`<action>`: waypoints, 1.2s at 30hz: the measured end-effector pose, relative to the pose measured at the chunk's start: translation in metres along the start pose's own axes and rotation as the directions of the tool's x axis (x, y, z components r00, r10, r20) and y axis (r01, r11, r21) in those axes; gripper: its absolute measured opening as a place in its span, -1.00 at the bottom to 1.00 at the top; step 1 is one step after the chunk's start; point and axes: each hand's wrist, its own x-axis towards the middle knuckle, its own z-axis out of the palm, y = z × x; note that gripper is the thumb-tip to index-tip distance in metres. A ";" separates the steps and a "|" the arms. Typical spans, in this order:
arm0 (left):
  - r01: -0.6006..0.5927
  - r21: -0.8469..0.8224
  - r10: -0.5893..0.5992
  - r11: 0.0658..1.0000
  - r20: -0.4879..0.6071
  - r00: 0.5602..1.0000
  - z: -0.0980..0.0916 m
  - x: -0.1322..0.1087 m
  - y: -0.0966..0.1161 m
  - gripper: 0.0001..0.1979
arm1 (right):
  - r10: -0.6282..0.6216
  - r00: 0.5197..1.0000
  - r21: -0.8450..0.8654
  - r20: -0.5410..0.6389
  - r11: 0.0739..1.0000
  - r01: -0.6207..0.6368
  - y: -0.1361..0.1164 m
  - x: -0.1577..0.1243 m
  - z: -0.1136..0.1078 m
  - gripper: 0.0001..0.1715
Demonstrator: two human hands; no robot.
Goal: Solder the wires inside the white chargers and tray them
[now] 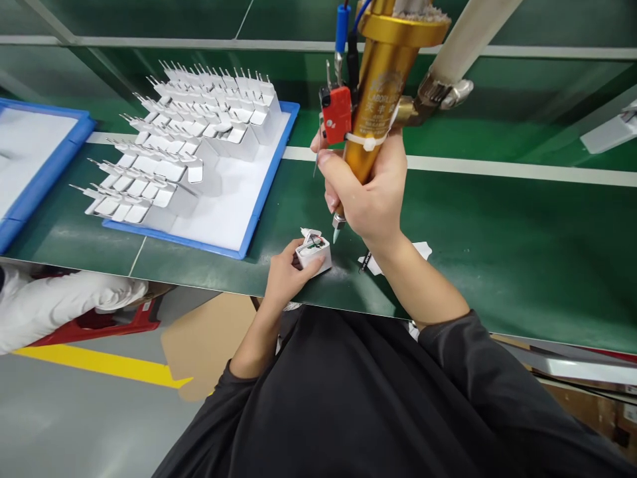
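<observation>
Gold dispenser [381, 99] clamped in your right hand [368, 192], you held its tip just above the open white plug [314, 253] your left hand [286, 275] gripped at the near edge of the belt [497, 232]; the blue tray [273, 172] looked mostly filled.

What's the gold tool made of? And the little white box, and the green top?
The gold tool in the right hand looks like metal: smooth, with bright glints. The little white box in the left hand seems plastic: plain, matte, crisp edges. The green top is probably a rubbery or plastic sheet, faintly glossy.
</observation>
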 end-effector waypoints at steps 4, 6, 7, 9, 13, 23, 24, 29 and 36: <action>0.026 -0.068 -0.026 0.997 -0.001 1.000 -0.010 0.000 -0.010 -0.53 | -0.049 0.983 0.001 -0.176 0.999 0.050 -0.001 0.003 0.001 -0.64; 0.003 -0.071 -0.003 0.997 0.013 1.000 -0.013 0.000 -0.013 -0.54 | -0.054 0.986 0.003 -0.158 0.998 0.055 0.000 0.004 0.000 -0.62; -0.017 -0.046 0.018 0.999 0.021 1.000 -0.014 0.001 -0.014 -0.55 | -0.055 0.988 0.002 -0.144 0.998 0.056 0.001 0.005 0.000 -0.61; -0.067 0.058 0.067 0.996 0.014 0.998 -0.015 0.002 -0.015 -0.57 | -0.059 0.990 -0.008 -0.124 0.998 0.059 0.002 0.005 -0.001 -0.58; -0.077 0.216 0.076 0.973 0.015 0.997 -0.017 0.006 -0.016 -0.56 | -0.064 0.986 -0.033 -0.152 0.998 0.059 0.003 0.004 -0.001 -0.57; -0.061 -0.128 0.060 0.990 -0.014 0.998 -0.001 0.027 -0.013 -0.57 | -0.040 0.984 0.016 -0.173 0.999 0.043 0.000 0.004 -0.001 -0.62; -0.086 -0.104 0.082 0.991 -0.048 0.995 0.001 0.027 -0.012 -0.58 | -0.042 0.984 0.015 -0.174 0.999 0.045 -0.001 0.004 -0.001 -0.62; -0.222 0.151 0.241 0.963 -0.122 0.963 0.003 0.024 -0.007 -0.51 | -0.055 0.985 0.012 -0.161 0.998 0.057 0.001 0.005 0.000 -0.61; -0.474 0.394 0.439 0.787 0.182 0.880 -0.019 0.018 -0.001 -0.40 | -0.016 0.989 0.025 -0.144 0.999 0.020 0.000 0.004 0.001 -0.63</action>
